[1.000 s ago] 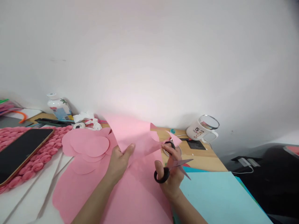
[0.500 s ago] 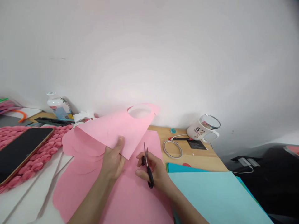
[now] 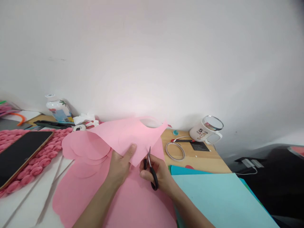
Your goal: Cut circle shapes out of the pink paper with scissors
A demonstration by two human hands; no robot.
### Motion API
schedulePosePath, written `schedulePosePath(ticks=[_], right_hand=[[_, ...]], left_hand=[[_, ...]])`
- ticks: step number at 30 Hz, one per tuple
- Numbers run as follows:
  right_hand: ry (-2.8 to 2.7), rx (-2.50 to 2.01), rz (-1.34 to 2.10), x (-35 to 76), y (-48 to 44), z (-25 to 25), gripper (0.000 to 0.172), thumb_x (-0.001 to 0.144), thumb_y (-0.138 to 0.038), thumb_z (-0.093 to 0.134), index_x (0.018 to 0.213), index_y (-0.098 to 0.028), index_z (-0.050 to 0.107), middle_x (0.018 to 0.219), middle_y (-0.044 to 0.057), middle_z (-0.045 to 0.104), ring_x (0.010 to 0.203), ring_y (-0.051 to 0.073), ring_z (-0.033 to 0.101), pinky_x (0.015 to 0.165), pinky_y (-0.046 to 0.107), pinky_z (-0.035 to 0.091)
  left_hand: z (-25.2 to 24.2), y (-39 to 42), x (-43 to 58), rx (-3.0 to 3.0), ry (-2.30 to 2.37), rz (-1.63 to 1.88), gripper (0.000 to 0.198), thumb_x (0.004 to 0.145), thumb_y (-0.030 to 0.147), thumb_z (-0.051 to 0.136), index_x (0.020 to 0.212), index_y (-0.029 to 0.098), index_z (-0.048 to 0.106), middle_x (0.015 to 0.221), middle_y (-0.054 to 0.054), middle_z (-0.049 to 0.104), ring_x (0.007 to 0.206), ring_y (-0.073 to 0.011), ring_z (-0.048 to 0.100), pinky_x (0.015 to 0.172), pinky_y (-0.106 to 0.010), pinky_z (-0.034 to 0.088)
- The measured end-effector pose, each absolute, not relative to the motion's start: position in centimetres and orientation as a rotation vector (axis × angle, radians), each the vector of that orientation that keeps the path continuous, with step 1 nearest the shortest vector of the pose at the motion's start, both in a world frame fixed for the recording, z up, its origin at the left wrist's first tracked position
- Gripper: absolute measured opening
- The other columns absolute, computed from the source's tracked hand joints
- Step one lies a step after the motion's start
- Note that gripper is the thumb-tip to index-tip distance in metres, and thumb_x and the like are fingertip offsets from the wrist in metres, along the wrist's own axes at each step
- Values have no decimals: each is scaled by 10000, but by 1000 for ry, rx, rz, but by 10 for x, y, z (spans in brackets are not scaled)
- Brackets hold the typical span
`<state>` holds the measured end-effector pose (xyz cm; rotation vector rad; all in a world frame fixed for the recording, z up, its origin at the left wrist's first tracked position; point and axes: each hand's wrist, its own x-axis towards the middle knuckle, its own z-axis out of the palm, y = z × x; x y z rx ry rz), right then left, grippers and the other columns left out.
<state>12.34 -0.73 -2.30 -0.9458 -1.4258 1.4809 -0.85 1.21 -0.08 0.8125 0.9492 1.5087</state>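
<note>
A raised pink paper sheet [image 3: 123, 134] with a round cut-out along its far side is pinched near its front corner by my left hand [image 3: 120, 165], thumb on top. My right hand [image 3: 158, 172] holds black-handled scissors [image 3: 153, 175], fingers in the loops. The blades reach the sheet's right edge, close to the corner; whether they bite into it I cannot tell. Below lies more pink paper [image 3: 142, 205], with rounded, petal-like pink cut pieces [image 3: 89, 145] at its left.
Light blue paper sheets [image 3: 213, 196] lie at the right. Behind them are a white mug [image 3: 201, 131], a coiled white cable [image 3: 175, 151] and a red-and-black pen [image 3: 184, 141]. A phone [image 3: 23, 155] rests on a pink knitted mat [image 3: 51, 150] at left, near a white bottle [image 3: 58, 107].
The raised sheet has swung lower and to the right with my left hand. The scissors' blades, clear of the sheet before, now meet its right edge.
</note>
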Motion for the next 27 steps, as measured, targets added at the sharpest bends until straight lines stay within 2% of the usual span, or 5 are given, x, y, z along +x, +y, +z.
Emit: schedulePosePath(ticks=[7,15,18,22,27], right_hand=[[-1390,-891,1453,125,-6,-25,312,636,-352,728,661,-167,478,620,-37,426,548,95,345,511,211,299],[-1387,-926,1467,124,-5,-31,290,628,-374,723,662,-166,525,570,-42,433,500,85,338,458,210,276],[-1352,-957,1466,124,-4,-36,264,636,-354,716,671,-165,535,540,-47,450,476,87,379,461,216,302],[-1281,-984,1490,126,-2,-40,291,602,-306,749,711,-167,518,545,-59,461,463,79,389,456,208,305],[-1259,-882,1563,130,-2,-31,356,574,-259,780,768,-165,498,638,-46,484,550,83,394,496,197,305]], left_hand=[[-5,11,-7,935,993,1450,232,655,266,700,843,145,635,865,-57,693,848,-213,627,731,-313,502],[-5,14,-12,967,975,1442,395,666,266,686,1033,159,586,967,-73,658,928,-234,595,791,-357,484],[-8,15,-12,998,995,1444,440,674,263,680,1087,160,565,935,-71,661,907,-226,595,764,-347,492],[-8,14,-11,1021,1037,1420,455,666,262,683,1096,166,569,936,-65,672,892,-214,602,752,-321,498],[-3,12,-12,1090,1053,1330,438,656,252,685,1074,162,590,988,-79,677,920,-224,609,774,-321,500]])
